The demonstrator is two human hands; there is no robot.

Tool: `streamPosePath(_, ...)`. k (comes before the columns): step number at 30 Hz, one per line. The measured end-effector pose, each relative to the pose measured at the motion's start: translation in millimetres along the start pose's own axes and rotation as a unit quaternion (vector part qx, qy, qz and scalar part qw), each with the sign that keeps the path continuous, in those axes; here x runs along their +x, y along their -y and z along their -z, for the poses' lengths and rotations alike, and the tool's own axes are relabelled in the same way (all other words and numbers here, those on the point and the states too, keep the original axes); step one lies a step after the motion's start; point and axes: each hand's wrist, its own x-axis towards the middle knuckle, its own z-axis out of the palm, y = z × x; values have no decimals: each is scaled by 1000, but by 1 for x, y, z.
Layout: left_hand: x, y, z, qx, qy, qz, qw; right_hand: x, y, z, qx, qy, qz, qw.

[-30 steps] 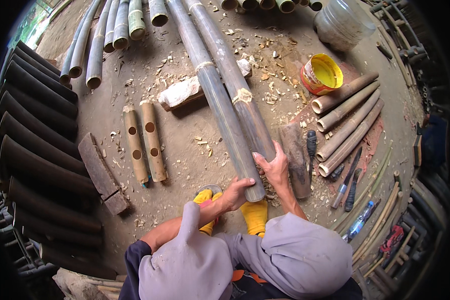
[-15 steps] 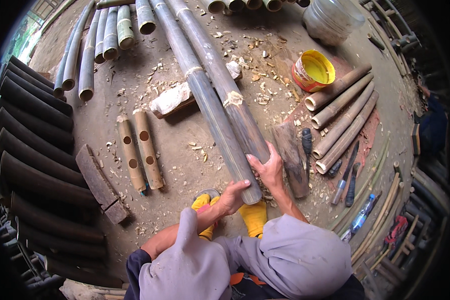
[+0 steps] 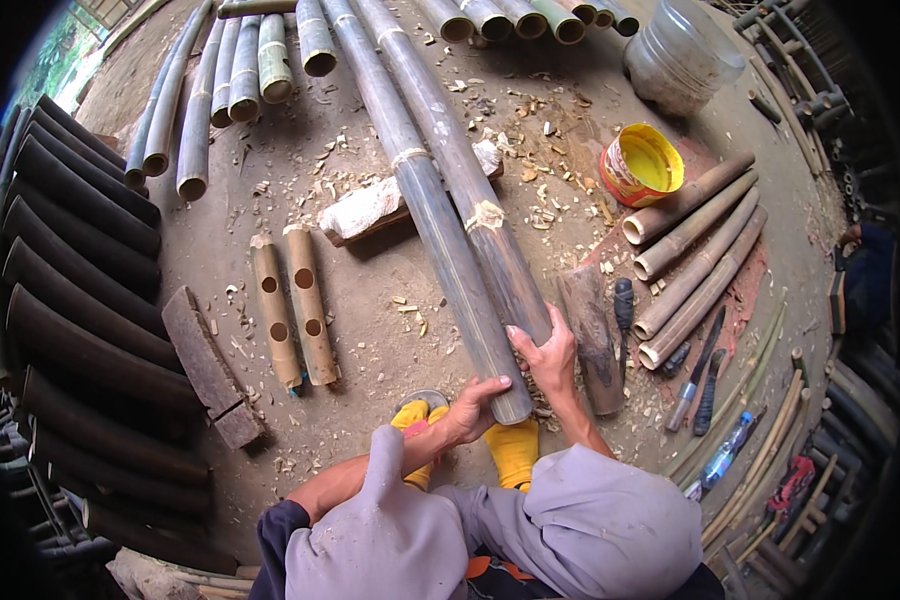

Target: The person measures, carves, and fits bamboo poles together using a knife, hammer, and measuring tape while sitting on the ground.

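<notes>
Two long grey-brown bamboo poles lie side by side, running away from me. My left hand [image 3: 476, 408] is closed around the near end of the left bamboo pole [image 3: 440, 240], with its thumb on top. The right bamboo pole [image 3: 505, 262] has its near end in my right hand [image 3: 550, 358], the thumb on its inner side and the fingers at its outer side. Under both poles lies a pale, rough-hewn wood block [image 3: 365, 208], lifting them off the ground.
Two short bamboo tubes with holes [image 3: 313, 310] lie left, near a notched wooden plank [image 3: 210, 370] and dark stacked roof-tile-like pieces [image 3: 90, 330]. On the right are a log piece [image 3: 592, 340], tools [image 3: 708, 392], cut bamboo tubes [image 3: 705, 275], a yellow-red bucket [image 3: 642, 165] and a bottle [image 3: 727, 450].
The view has shifted slightly, so the scene sits farther right in the picture. Both hands keep their hold on the pole ends, with little visible movement.
</notes>
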Motion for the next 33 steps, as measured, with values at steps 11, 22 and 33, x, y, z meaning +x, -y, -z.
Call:
streamPosePath(11, 0, 1, 0, 5, -3, -1, 1000, 4, -20, -2, -31, -22, 71, 997)
streamPosePath(22, 1, 1, 1, 4, 4, 7, 1000, 0, -7, -1, 9, -13, 9, 1000)
streamPosePath(33, 5, 3, 10, -22, 14, -1, 1000, 1, -4, -1, -7, -9, 6, 1000)
